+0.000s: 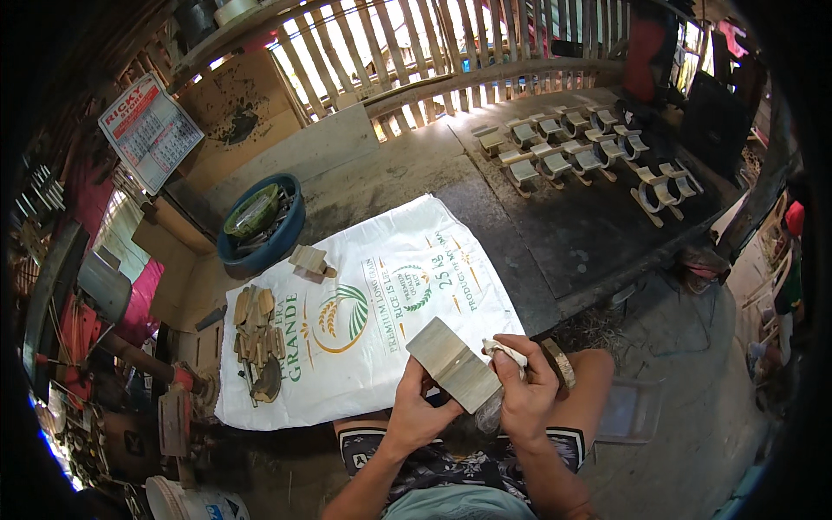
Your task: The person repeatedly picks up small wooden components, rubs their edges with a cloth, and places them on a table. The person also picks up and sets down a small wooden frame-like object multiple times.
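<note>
My left hand (420, 414) grips a flat, squarish piece of greyish wood (452, 364) by its lower left edge, tilted above my lap. Close beside it, my right hand (526, 394) pinches a small, crumpled white cloth (507, 353) between thumb and fingers, near the wood's right edge. A curved wooden piece (559, 362) shows just past my right hand, by my thigh; whether the hand touches it I cannot tell. The white printed sack (364, 381) lies spread in front of me. On it rest a small wooden block (308, 259) and a heap of small wooden pieces (255, 329).
Several wooden pieces with curved cradles (585, 159) stand in rows on the dark tabletop (572, 234) at the far right. At the back left sits a blue basin (227, 250) holding a green bowl (252, 211). A white bucket (186, 498) is low on the left.
</note>
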The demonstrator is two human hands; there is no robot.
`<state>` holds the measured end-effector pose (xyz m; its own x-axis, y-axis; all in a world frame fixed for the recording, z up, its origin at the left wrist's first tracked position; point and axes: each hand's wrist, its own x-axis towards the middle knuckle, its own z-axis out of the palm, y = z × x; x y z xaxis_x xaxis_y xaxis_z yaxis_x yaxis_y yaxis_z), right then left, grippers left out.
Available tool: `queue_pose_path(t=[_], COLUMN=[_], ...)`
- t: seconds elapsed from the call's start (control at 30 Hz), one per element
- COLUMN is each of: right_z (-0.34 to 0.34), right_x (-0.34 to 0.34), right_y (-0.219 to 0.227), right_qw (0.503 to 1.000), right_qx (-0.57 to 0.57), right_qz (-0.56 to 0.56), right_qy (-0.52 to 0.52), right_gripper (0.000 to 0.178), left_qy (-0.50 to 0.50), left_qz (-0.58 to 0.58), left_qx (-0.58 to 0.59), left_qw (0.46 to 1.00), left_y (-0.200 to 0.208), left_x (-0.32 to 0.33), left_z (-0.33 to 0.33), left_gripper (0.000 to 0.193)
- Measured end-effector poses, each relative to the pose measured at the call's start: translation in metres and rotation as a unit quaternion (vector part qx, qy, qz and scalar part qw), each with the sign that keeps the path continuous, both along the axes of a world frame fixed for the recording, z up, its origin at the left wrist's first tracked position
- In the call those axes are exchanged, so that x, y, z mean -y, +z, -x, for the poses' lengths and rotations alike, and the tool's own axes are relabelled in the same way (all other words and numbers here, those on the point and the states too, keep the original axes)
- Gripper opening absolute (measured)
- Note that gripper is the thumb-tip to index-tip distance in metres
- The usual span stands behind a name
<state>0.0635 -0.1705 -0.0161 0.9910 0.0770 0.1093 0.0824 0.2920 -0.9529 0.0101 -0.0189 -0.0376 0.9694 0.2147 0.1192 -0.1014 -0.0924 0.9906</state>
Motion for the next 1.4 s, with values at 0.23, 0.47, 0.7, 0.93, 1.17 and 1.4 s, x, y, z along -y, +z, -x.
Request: queue_pose_path(t=[0.23, 0.47, 0.7, 0.93, 1.17, 1.4], right_z=[-0.007, 0.004, 0.005, 0.005, 0.004, 0.002], right_x=[0.018, 0.023, 0.015, 0.011, 0.009, 0.009], right_y=[0.018, 0.045, 0.049, 0.051, 0.05, 0.048], right_qw=[0.999, 0.981, 0.964, 0.967, 0.966, 0.966], right_qx=[-0.03, 0.147, 0.204, 0.202, 0.208, 0.211], right_qz=[-0.039, 0.086, 0.126, 0.118, 0.125, 0.129], right_qy=[0.021, 0.096, 0.112, 0.097, 0.094, 0.074], right_gripper=[0.021, 0.021, 0.022, 0.016, 0.014, 0.013], left_qy=[0.023, 0.015, 0.007, 0.012, 0.015, 0.03], left_qz=[-0.034, -0.153, -0.194, -0.206, -0.206, -0.206], left_qx=[-0.006, 0.043, 0.074, 0.082, 0.074, 0.055], left_qw=[0.999, 0.987, 0.978, 0.975, 0.976, 0.977], left_y=[0.026, 0.043, 0.049, 0.048, 0.05, 0.053], left_x=[-0.015, -0.016, -0.012, -0.012, -0.012, -0.011], left_z=[0.006, 0.004, 0.004, 0.004, 0.003, 0.004], left_gripper=[0.082, 0.082, 0.079, 0.079, 0.078, 0.072])
